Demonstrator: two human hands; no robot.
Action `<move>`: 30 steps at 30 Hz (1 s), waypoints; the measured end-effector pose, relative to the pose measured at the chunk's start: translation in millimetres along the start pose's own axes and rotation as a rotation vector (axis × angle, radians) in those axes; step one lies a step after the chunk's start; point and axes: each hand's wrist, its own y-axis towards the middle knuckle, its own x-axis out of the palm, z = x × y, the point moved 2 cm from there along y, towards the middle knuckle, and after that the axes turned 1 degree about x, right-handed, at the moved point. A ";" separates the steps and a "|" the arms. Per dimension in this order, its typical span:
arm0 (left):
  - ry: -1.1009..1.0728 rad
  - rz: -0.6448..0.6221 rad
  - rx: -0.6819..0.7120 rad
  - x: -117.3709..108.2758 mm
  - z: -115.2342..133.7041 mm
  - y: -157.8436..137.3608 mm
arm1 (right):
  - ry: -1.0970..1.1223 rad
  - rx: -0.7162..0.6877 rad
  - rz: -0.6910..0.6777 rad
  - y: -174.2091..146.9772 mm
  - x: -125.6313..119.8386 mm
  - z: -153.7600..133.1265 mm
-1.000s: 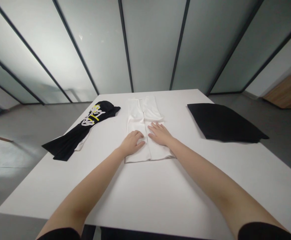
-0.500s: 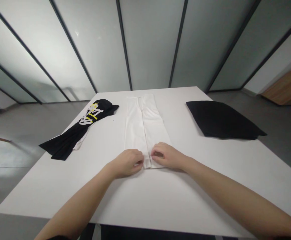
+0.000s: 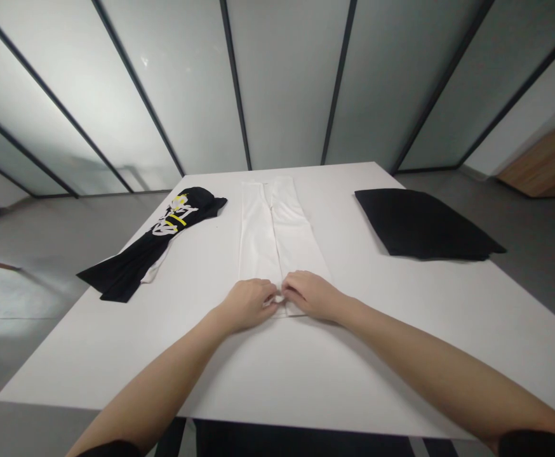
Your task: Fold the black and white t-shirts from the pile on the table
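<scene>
A white garment lies in a long folded strip down the middle of the table, with two edges meeting along its centre line. At its near end, my left hand has its fingers closed in a pinch on the cloth beside that line. Just across from it, my right hand also pinches the cloth, its fingertips almost touching those of the left. Part of the near end is hidden under both hands.
On the left of the white table lies a crumpled black shirt with a white and yellow print. A flat folded black cloth is at the right, partly over the table edge. Frosted glass panels stand behind.
My right hand has moved left, and its fingers have closed on the garment's middle edge. The left hand has shifted slightly right, so the fingertips are closer together.
</scene>
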 end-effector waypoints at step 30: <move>-1.042 0.640 -0.118 -14.8 -59.8 -7.0 | 0.084 -0.231 -0.226 0.7 12.4 -40.7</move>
